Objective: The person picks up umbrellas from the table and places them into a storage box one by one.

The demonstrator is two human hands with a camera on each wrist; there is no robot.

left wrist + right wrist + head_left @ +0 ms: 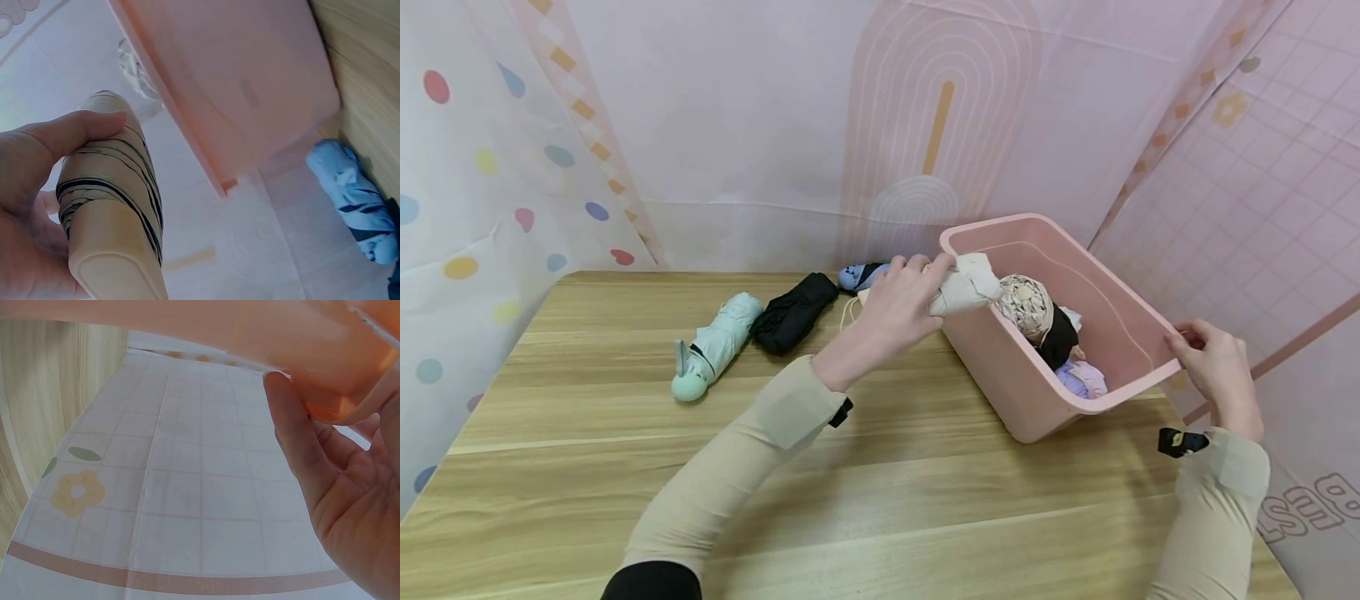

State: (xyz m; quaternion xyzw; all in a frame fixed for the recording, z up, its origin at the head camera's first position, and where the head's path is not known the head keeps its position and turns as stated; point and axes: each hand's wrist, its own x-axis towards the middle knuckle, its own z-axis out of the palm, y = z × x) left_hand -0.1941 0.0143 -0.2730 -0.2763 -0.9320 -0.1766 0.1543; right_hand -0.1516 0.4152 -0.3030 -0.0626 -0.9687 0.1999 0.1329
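In the head view my left hand [904, 302] grips a folded cream umbrella [966, 285] beside the left rim of a pink plastic bin [992, 367]. The left wrist view shows the thumb across the umbrella's wrapped cloth [112, 169], with its smooth beige handle end [115, 250] toward the camera. My right hand [1217, 367] pinches the bin's rim at the right corner; the bin stands tilted. Inside it lie a cream wrapped bundle [1027, 305], a black item [1058, 340] and a lilac one [1082, 379].
On the wooden table [865, 508], left of the bin, lie a mint folded umbrella [718, 346], a black folded bundle [796, 313] and a blue folded umbrella [353, 200] near the back edge. Patterned cloth [745, 108] hangs behind and at both sides.
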